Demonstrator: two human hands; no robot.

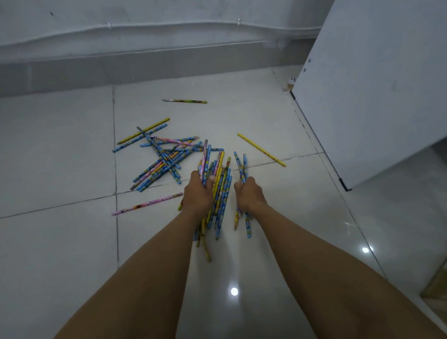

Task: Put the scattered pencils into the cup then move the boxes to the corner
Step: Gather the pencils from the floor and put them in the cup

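Two fistfuls of pencils: my left hand point(198, 194) is clenched around a thick bundle point(219, 193) at frame centre, my right hand point(249, 194) around a thinner bunch point(241, 165) just beside it. More pencils lie heaped point(159, 159) on the tiled floor point(61, 157) left of centre, with single ones scattered around the heap.

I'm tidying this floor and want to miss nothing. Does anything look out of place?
Yes. Pencils lie crisscrossed in a pile on the floor tiles, with strays apart: one near the wall, a yellow one to the right, a pink one to the left.
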